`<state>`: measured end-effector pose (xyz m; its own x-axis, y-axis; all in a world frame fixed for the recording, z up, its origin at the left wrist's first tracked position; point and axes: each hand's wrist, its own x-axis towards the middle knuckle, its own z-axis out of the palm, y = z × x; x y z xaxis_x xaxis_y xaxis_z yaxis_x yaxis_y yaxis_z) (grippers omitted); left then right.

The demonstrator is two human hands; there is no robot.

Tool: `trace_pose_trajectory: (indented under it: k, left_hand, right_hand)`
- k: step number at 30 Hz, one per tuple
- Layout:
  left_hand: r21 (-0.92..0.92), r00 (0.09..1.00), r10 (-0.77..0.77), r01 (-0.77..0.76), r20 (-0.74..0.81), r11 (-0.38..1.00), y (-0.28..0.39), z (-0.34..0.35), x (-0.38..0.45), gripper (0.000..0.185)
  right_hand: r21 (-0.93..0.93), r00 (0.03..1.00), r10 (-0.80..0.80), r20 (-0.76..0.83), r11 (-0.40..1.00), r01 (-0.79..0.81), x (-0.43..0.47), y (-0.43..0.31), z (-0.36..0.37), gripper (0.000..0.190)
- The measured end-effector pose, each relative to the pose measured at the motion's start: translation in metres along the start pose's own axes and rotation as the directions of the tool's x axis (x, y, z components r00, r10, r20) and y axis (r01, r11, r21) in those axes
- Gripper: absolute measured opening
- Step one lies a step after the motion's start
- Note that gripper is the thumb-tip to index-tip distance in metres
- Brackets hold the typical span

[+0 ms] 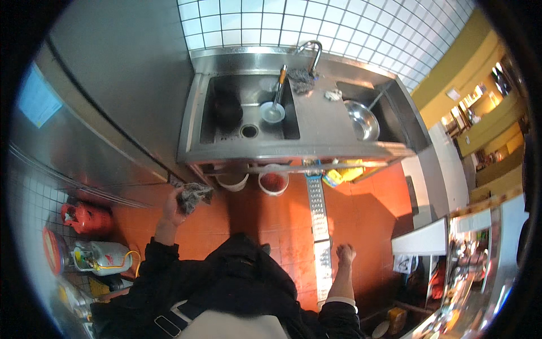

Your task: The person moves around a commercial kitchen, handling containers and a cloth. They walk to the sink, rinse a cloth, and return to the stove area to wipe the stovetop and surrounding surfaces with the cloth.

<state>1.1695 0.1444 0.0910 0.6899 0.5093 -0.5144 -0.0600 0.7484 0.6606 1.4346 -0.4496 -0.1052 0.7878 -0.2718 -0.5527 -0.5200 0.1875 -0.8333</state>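
Observation:
My left hand (170, 211) grips a crumpled grey cloth (192, 198), beside the lower edge of a tall stainless steel cabinet (127, 76). My right hand (346, 253) hangs over the floor on the right, its fingers curled, with nothing seen in them. Before me stands a stainless steel double sink (326, 118). In its left basin are a dark round pan (228, 111) and a ladle with a wooden handle (282, 76), its end at a small white bowl (272, 113). A shiny metal bowl (365, 122) sits tilted in the right basin.
A faucet (317, 55) rises behind the sink, with grey scouring mesh (301, 80) near its base. Below are white buckets (274, 181) and a yellow container (351, 170). A metal drain grate (317, 207) crosses the red floor. Gas cylinders (103, 257) stand at left, shelving (423, 241) at right.

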Motion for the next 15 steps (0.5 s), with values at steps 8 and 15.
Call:
trace_pose_trajectory:
  k: [8, 15]
  left_hand:
    - [-0.221, 0.965, -0.050, 0.109, 0.258, 0.969, 0.010, 0.086, 0.157, 0.036]
    - [-0.214, 0.983, -0.110, 0.077, -0.146, 0.974, 0.035, 0.206, 0.400, 0.024]
  right_hand:
    - [-0.162, 0.502, -0.534, 0.680, 0.558, 0.814, 0.024, -0.155, 0.332, 0.015]
    - [0.195, -0.371, 0.157, 0.915, 0.635, 0.748, -0.190, -0.247, 0.497, 0.051]
